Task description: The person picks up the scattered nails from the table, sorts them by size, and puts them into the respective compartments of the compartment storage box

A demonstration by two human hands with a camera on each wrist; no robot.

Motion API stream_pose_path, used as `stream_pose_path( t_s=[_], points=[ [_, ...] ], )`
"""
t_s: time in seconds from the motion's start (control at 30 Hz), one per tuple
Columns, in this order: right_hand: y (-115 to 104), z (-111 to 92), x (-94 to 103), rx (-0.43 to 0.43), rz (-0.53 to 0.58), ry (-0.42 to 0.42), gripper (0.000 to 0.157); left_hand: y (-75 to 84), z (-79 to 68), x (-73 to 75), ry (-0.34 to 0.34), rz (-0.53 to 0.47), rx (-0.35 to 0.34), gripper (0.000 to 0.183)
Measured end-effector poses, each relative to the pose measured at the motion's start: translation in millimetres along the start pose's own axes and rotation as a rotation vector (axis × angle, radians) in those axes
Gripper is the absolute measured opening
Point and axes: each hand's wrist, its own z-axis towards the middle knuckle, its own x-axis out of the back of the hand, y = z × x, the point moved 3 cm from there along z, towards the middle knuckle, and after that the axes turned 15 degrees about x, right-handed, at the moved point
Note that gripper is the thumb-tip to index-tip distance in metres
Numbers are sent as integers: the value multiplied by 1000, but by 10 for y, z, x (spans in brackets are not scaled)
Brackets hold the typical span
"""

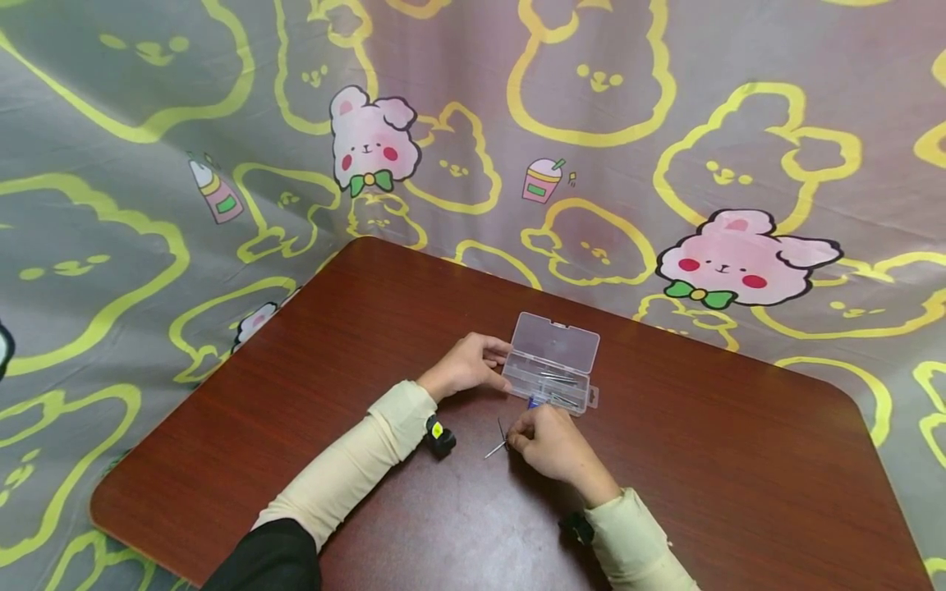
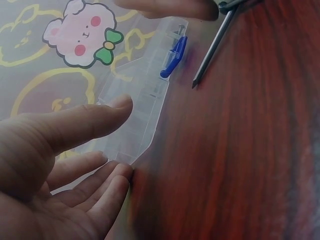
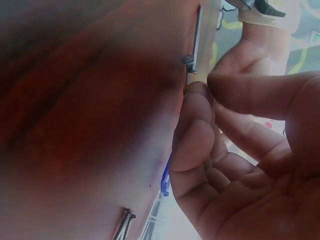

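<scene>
A clear plastic box point(image 1: 510, 379) with compartments stands on the table, its lid point(image 1: 554, 343) raised. Thin metal nails point(image 1: 559, 377) lie inside, and a blue latch point(image 2: 174, 59) shows at its front. My left hand point(image 1: 473, 364) is at the box's left end, thumb and fingers spread apart, fingertips touching it. My right hand point(image 1: 550, 443) is low in front of the box with curled fingers. Its thumb and index fingertip come together at the heads of two nails point(image 3: 196, 40); the exact contact is partly hidden. One nail point(image 2: 215, 47) points toward the left hand.
More nails point(image 3: 124, 222) lie on the table near the right hand, visible only in the right wrist view. The brown wooden table point(image 1: 739, 460) has rounded corners. A patterned curtain point(image 1: 473, 230) hangs behind its far and left edges.
</scene>
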Motion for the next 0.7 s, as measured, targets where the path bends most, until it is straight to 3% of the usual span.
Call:
stream_pose_path(
  t_s=[0.27,0.7],
  points=[
    [-2,24,-85,26,27,-9,9,-2,-1,-4,4,1,3,69],
    [-66,78,-106,118,-52,-16,18,-1,2,-5,4,4,-14,69]
  ],
)
